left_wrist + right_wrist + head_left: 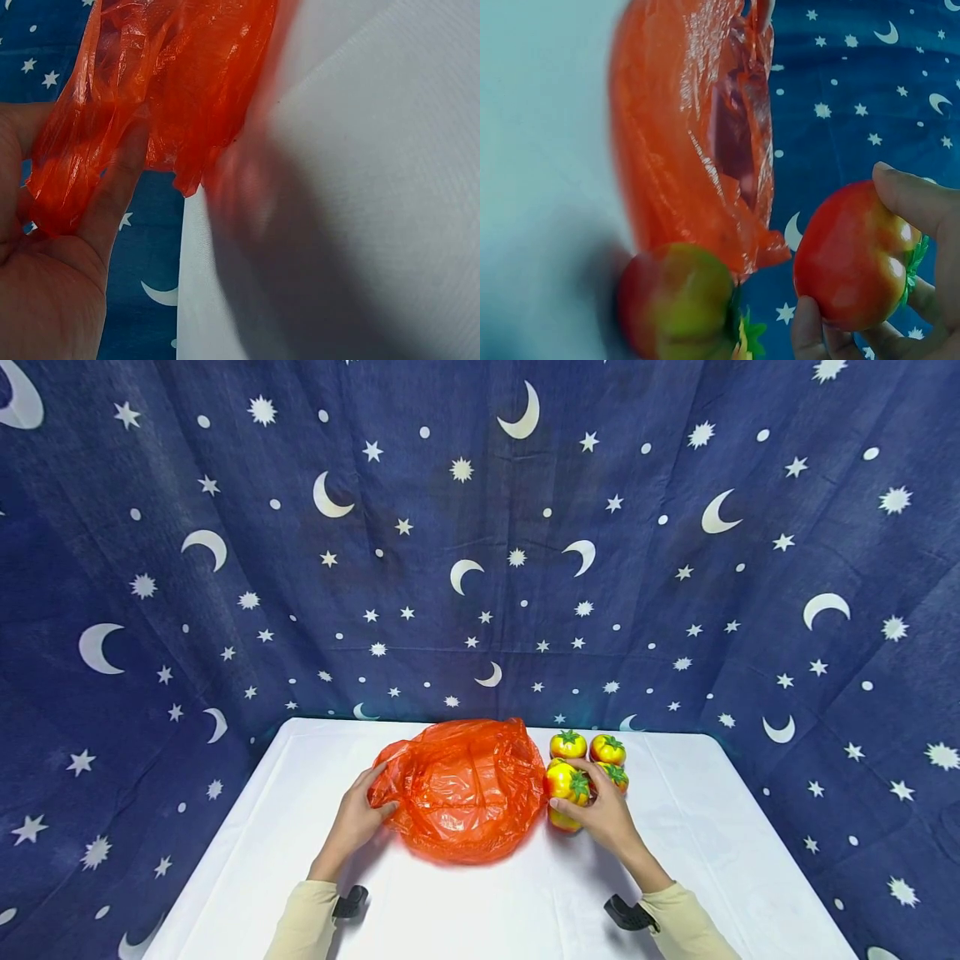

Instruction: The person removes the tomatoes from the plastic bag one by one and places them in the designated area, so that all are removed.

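A thin red plastic bag (pixel 465 802) lies puffed up on the table, its mouth gaping. At the bag's left edge is my left hand (pixel 360 814), with the crinkled film (pixel 67 180) between its thumb and fingers. My right hand (pixel 606 814) grips a glossy red-and-yellow tomato (pixel 847 262) with a green leafy top, thumb on one side and fingers on the other. In the head view this tomato is just right of the bag, above another tomato (pixel 564 820). More tomatoes of the same kind stand behind it, one (pixel 613 775) partly hidden by my right hand.
Two tomatoes, a left one (pixel 567 744) and a right one (pixel 607 748), sit near the back edge of the white-covered table (pixel 675 827). A dark blue curtain (pixel 420 568) with moons and stars hangs behind the table and along both sides.
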A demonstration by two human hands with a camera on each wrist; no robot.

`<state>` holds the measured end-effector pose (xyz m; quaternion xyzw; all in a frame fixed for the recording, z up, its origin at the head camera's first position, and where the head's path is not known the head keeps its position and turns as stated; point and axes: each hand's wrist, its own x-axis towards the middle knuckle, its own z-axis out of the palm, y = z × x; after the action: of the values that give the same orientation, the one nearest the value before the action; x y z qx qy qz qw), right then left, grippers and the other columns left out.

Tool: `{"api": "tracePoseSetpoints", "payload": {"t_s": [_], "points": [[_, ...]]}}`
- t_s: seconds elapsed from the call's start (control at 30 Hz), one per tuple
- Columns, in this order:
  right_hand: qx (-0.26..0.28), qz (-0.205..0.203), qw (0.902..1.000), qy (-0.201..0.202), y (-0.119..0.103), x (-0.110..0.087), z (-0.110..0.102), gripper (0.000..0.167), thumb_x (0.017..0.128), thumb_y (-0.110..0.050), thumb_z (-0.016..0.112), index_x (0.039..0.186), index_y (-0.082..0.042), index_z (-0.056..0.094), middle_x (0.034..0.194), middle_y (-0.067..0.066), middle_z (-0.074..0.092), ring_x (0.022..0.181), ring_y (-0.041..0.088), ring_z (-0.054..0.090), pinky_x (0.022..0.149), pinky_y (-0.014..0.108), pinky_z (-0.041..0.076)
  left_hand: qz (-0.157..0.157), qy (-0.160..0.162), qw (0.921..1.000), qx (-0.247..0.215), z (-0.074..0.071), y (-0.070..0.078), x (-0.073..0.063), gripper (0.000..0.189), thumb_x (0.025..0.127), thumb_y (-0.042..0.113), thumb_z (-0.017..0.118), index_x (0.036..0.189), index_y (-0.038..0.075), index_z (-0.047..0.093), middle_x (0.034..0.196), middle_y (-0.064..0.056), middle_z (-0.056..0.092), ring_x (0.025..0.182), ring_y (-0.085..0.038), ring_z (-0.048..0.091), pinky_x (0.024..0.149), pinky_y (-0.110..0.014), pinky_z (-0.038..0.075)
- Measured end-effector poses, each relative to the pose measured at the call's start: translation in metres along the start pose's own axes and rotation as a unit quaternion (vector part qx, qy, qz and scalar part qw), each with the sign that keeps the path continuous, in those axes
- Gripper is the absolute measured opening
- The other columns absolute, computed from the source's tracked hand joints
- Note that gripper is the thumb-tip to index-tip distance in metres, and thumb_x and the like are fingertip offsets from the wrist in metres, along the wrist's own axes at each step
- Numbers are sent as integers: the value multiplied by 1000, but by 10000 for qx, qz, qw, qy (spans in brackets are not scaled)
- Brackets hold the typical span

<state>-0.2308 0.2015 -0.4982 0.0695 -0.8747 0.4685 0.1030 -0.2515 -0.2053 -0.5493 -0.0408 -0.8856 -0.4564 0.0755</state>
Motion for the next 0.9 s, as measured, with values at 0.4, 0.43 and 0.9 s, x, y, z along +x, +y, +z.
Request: {"api": "tracePoseSetpoints", "payload": {"t_s": [0.4, 0.43, 0.9], "points": [[-275, 326, 9989, 169, 14, -10, -13, 72, 73, -30, 86, 135, -12, 55, 137, 16, 55, 118, 35, 56, 99, 54, 47, 24, -12, 10000, 22, 1, 0, 0, 76, 80, 3, 75, 148, 6, 42, 149, -20, 43, 139, -45, 39, 115, -60, 32], [-315, 335, 9987, 197, 15, -11, -14, 72, 73, -31, 86, 135, -12, 55, 136, 16, 55, 116, 34, 57, 97, 51, 48, 46, -8, 10000, 32, 1, 0, 0, 76, 80, 3, 75, 148, 6, 42, 149, -20, 44, 139, -45, 40, 115, -60, 32], [-440, 762, 9955, 352, 34, -20, -24, 72, 75, -35, 84, 136, -13, 52, 137, 15, 52, 123, 34, 52, 96, 52, 50, 36, 0, 10000, -66, 3, -2, -1, 76, 79, 2, 76, 148, 6, 43, 148, -20, 44, 138, -45, 41, 114, -60, 33]]}}
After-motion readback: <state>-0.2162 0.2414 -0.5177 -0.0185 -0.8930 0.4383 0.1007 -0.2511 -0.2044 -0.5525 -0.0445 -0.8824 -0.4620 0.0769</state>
